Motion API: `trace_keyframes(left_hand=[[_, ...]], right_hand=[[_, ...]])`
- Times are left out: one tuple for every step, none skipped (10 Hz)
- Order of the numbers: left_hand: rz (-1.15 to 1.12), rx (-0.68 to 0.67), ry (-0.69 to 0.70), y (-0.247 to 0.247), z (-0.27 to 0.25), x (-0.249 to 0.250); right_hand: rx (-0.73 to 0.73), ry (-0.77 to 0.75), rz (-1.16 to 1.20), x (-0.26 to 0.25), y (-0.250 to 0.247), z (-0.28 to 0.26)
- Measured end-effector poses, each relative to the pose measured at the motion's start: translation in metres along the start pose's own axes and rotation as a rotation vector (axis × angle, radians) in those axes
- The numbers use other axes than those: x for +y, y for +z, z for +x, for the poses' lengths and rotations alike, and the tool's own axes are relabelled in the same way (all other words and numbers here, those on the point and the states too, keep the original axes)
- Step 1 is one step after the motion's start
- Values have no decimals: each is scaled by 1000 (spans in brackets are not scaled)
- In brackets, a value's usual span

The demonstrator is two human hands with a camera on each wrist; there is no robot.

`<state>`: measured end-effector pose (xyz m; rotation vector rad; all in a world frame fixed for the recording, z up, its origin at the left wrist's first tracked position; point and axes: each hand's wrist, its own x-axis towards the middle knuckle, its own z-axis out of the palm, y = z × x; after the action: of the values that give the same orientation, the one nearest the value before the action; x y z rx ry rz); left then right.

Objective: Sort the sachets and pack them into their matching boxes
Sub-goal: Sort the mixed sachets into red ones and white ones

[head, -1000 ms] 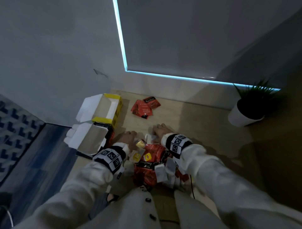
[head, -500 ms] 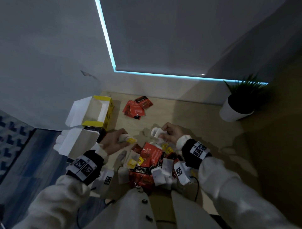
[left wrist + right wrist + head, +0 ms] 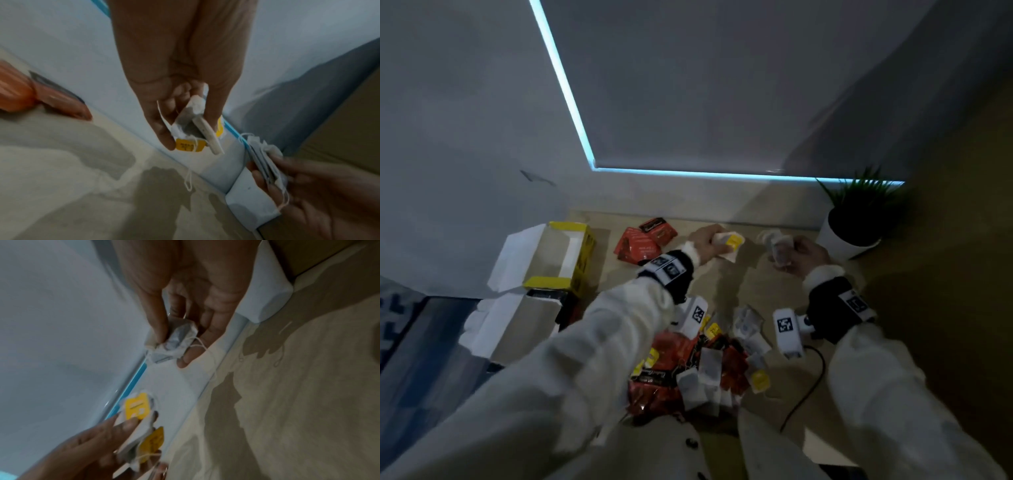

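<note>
My left hand (image 3: 709, 241) is raised over the far part of the table and pinches white tea bags with yellow tags (image 3: 729, 244) (image 3: 191, 129). To its right my right hand (image 3: 796, 253) grips a bunch of white tea bags (image 3: 779, 248) (image 3: 174, 342) with loose strings. A mixed pile of red sachets and white tea bags (image 3: 698, 366) lies near my body. Two red sachets (image 3: 642, 241) lie apart at the back. An open yellow box (image 3: 561, 253) stands at the left, with a second open box (image 3: 517, 325) with dark sides in front of it.
A potted plant in a white pot (image 3: 852, 222) stands at the back right by the wall. A dark cable (image 3: 804, 387) runs across the wooden table (image 3: 756, 284) near my right forearm. The table's left edge drops to a blue floor (image 3: 431, 342).
Both hands have lifted away from the pile and moved farther out, each carrying tea bags. The view has tilted and shifted.
</note>
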<state>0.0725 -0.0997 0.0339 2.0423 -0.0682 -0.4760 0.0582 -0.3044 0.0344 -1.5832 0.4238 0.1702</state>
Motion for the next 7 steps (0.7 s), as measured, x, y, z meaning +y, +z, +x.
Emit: trace_keyframes(left_hand=[[-126,-51,-62,25,32,11],[-160,-94,-155,32,41,13],[-22,-40,-174,25,40,-2],[67,20,-202,8,22,-25],[169,-4,-191,-3,2,-57],[11,-21,-240,7,-11,-66],[360,-248,-101,21,-37,-52]], right_hand=[[40,22,-91,-2,-2,22],[38,38,-171,-4,4,28],[47,55,-188,-7,13,22],[-96,95,-671,-2,12,9],[-169,35,-1101,19,2,-13],[-224,-50,-1277,42,-12,-30],[-319,-58,-1253,56,-13,-43]])
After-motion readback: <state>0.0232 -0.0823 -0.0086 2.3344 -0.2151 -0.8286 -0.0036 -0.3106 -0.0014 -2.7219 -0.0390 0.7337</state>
